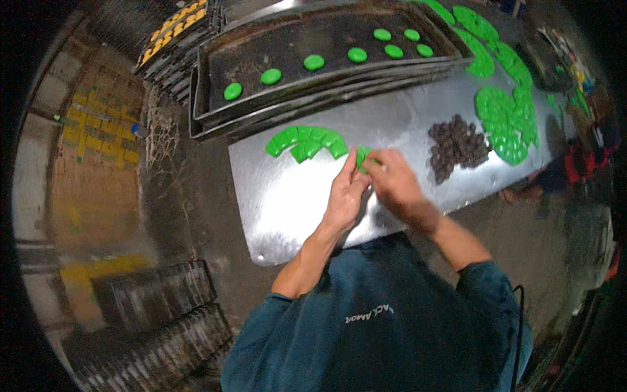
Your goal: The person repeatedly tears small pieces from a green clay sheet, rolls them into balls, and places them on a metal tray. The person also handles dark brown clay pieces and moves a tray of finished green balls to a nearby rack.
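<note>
Both hands meet over the metal table (pixel 274 202), at a small piece of green dough (pixel 363 157). My left hand (pixel 346 196) holds the piece from the left, fingers pointing away from me. My right hand (pixel 394 178) closes on it from the right with bent fingers and is slightly blurred. Whether anything is inside the dough is hidden. Just left of my fingertips, flat cut green dough pieces (pixel 305 140) lie in a fan. Dark brown balls (pixel 455 145) sit in a heap to the right of my right hand.
Beyond the hands, stacked black trays (pixel 261 112) carry several round green dough discs (pixel 313 63) on the top one. Large green dough pieces (pixel 503 124) cover the table's right end. At the far left stands a rack of yellow pieces (pixel 175 29). Metal racking (pixel 157 320) is at lower left.
</note>
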`<state>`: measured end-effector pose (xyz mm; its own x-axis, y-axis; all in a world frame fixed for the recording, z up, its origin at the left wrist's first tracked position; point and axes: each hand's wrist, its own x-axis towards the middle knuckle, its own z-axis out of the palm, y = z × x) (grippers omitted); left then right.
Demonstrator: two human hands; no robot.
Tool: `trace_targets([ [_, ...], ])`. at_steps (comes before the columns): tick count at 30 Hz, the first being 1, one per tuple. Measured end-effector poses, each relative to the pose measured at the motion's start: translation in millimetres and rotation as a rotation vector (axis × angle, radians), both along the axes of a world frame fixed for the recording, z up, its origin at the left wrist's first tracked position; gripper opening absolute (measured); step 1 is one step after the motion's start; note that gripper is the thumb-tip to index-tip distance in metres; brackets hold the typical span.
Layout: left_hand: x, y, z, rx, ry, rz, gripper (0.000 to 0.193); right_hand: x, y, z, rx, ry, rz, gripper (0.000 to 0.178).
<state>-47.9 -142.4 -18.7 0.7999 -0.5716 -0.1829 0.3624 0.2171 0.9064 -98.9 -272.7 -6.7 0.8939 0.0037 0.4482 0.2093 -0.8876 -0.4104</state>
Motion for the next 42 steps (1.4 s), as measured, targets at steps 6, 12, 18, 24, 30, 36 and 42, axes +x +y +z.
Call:
trace_targets([
  [6,26.3,27.9,19.1,0.108,-1.148,0.442,0.028,8.1,18.2,85.5,0.432,0.215,0.071,0.02],
  [12,31.8,2.8,39.3,0.099,-0.513,0.34,0.046,23.4,24.7,65.8,0.13,-0.218,0.125,0.031],
  [18,29.7,-22.3,44.4,0.049,-0.414,0.368,0.054,15.0,2.5,55.5,0.073,-0.213,0.174,0.033],
  [24,28.3,-9.7,45.7,0.086,-0.096,0.184,0.041,39.9,-13.0,79.0,0.429,0.048,0.185,0.019],
  [30,20.6,-4.5,7.5,0.01,-0.004,0.353,0.047,18.9,30.6,40.4,0.119,-0.165,0.198,0.023],
  [36,-43.0,18.2,-144.6,0.113,0.11,-0.037,0.052,-42.3,16.7,-31.3,-0.051,0.291,0.162,0.019],
  [42,75.2,62.8,-106.1,1.054,-0.633,0.226,0.038,-72.8,-11.0,-97.9,-0.147,0.651,0.068,0.007],
])
